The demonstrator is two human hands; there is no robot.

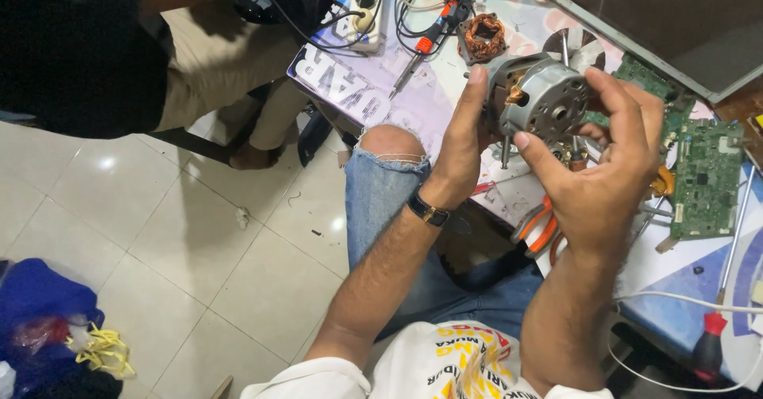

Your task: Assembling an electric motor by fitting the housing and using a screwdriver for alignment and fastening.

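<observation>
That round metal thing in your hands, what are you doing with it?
It is a small grey motor, held up over the table with both hands. The left hand steadies one side and the right hand wraps the other. A green circuit board, a copper coil and a soldering iron lie nearby.

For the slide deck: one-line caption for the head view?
Both hands, left hand and right hand, hold a grey electric motor above a cluttered workbench with a green circuit board.

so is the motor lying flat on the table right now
No, the grey motor is lifted above the table, gripped between the left hand and the right hand.
</observation>
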